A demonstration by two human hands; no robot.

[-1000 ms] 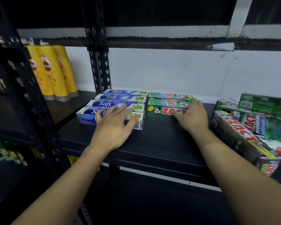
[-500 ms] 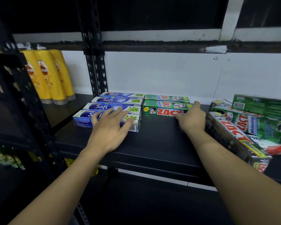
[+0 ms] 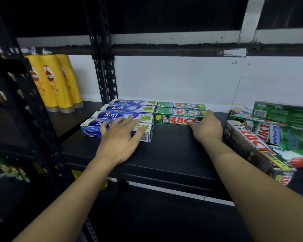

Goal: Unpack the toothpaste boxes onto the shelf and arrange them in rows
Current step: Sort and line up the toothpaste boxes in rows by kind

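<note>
Black shelf (image 3: 164, 154). Back left, four blue toothpaste boxes (image 3: 128, 109) lie flat side by side, front to back. Green toothpaste boxes (image 3: 178, 112) lie just beside them on the right, in the same kind of row. Far right there's a loose pile of green boxes (image 3: 269, 135), skewed, some stacked on others.

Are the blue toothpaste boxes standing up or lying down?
Lying down. The four blue Safi boxes lie flat on the black shelf, side by side, logos facing up. The left hand rests on the front ones.
</note>
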